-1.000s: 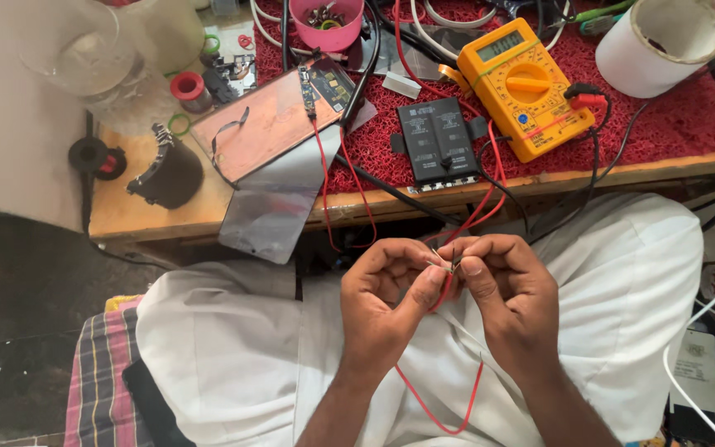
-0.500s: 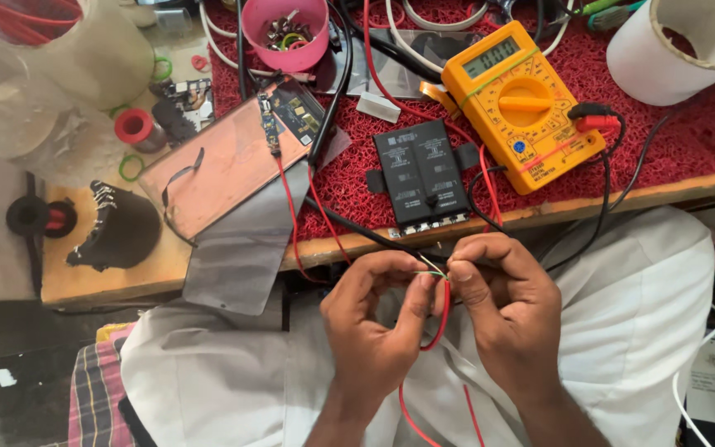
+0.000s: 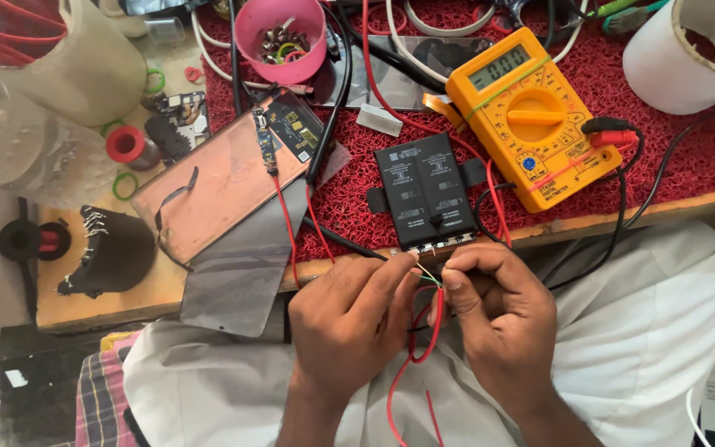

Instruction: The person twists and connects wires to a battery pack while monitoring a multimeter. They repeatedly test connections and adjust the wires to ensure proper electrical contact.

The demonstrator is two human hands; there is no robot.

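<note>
- The thin red insulated wire (image 3: 434,327) loops between both hands just below the table edge, over the lap in white cloth (image 3: 622,348); its bare, pale strands (image 3: 429,275) stick out at the fingertips, right beside the lower end of the flat black rectangular battery pack (image 3: 426,197).
- The left hand (image 3: 349,323) pinches the wire end between thumb and forefinger, closed tight on it; the right hand (image 3: 498,319) pinches the same wire from the other side, fingers curled narrow; the two sets of fingertips sit nearly touching.
- To do this well, I judge the grip should stay close to the stripped end, so the fine strands keep together and do not fray; a light, even twist seems safer than a hard pull.
- The strands look close to the battery pack's small contacts; keeping them off any contact not meant seems wise.
- Further out on the red textured mat (image 3: 688,157) lies the yellow digital multimeter (image 3: 531,116) with red and black leads plugged in; left of the battery sits a copper-coloured phone back panel (image 3: 217,194); a pink plastic cup of small parts (image 3: 280,37) stands behind; the wooden table (image 3: 84,306) shows at the left.
</note>
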